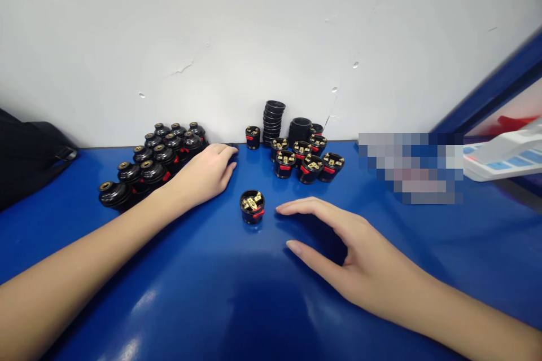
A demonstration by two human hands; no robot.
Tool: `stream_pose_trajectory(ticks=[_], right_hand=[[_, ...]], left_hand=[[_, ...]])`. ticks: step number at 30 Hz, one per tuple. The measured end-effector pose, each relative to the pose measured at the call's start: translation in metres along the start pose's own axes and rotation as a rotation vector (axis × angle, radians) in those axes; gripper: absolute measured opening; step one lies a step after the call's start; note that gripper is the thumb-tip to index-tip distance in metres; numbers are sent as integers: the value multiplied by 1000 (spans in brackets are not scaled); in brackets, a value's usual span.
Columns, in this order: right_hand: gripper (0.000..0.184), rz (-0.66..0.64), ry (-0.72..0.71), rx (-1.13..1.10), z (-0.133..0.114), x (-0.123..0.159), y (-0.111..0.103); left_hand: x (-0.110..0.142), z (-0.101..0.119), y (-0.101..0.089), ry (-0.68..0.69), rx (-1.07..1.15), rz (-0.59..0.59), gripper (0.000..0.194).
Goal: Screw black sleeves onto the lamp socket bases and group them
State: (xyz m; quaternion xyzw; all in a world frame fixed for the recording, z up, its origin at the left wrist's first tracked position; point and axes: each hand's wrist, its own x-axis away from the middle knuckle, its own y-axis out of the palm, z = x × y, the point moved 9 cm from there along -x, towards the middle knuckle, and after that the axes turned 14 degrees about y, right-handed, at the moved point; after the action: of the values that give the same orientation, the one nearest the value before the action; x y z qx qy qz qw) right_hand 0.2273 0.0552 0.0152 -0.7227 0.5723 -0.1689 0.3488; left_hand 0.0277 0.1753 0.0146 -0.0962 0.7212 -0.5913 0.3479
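A black lamp socket core point(252, 207) with brass contacts and a red lever stands upright on the blue table, between my hands. My right hand point(339, 242) is just right of it, thumb and fingers apart, holding nothing and not touching the core. My left hand point(207, 172) reaches to the back of the table, its thumb apart from the fingers. The fingertips are at a small dark piece point(232, 148), mostly hidden behind them; whether they touch it is unclear. Left of that hand stand several domed black lamp sockets point(152, 172) in rows, partly covered by my forearm.
By the wall stand a tall stack of black threaded rings point(273, 124) and a shorter ring stack point(300, 131). Several more socket cores point(311, 168) stand around them. A black bag point(29, 158) is at far left. A white-and-blue object point(508, 155) lies right, beside a blurred patch.
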Motion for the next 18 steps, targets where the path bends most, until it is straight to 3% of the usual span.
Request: stream_pose_trajectory(ticks=[5,8,12,18], right_hand=[[29,12,4,-1,2,0,-1],[28,29,-4,-4,2,1,-2],[27,52,-29,-3,0,1,-4],[30,116,-51,66,2,-2,-7]], left_hand=[[7,27,-13,71,163,41,30],[14,31,-22,1,323,94,32],[27,28,-15,-158,435,-47,52],[31,56,-15,-69,731,-189,63]])
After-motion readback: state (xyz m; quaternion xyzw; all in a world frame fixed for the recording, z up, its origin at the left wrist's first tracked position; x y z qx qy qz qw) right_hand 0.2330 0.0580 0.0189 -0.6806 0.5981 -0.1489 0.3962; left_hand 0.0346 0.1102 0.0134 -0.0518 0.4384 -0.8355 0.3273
